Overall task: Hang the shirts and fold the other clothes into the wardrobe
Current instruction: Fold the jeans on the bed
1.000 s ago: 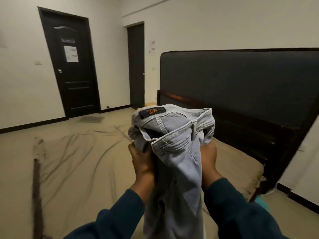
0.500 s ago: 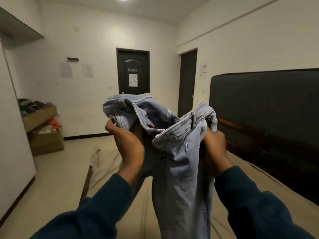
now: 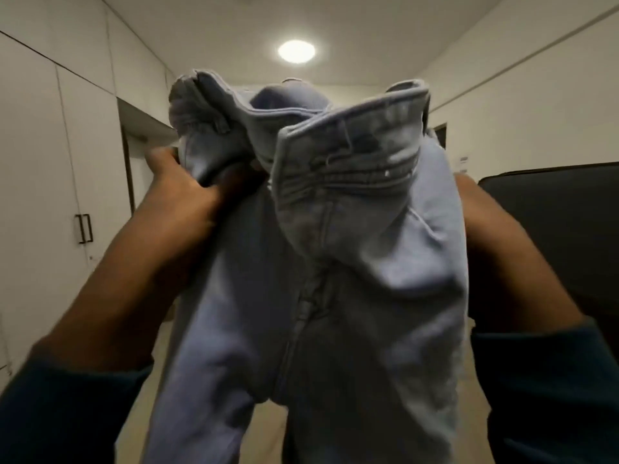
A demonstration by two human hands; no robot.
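Nearest the camera, two dark teal sleeves (image 3: 67, 410) are seen at the bottom corners, w/ bare forearms reaching up and inward. Between them a pair of light blue jeans (image 3: 335, 262) is held up at approx. head height, filling the centre of the view; the legs hang down past the bottom edge, the fly seam runs down the middle. The left hand (image 3: 181, 195) is clamped on the bunched waistband at the left side, thumb on the near face of the denim, fingers tucked into the fabric. The right hand (image 3: 469, 202) is mostly hidden behind the jeans' right edge; only its back and wrist are visible, so its grip can't be made out. Further back, white wardrobe doors (image 3: 50, 179) w/ black handles (image 3: 83, 228) are seen at left, a dark headboard (image 3: 552, 229) at right. A round ceiling light (image 3: 296, 51) is lit above the waistband.
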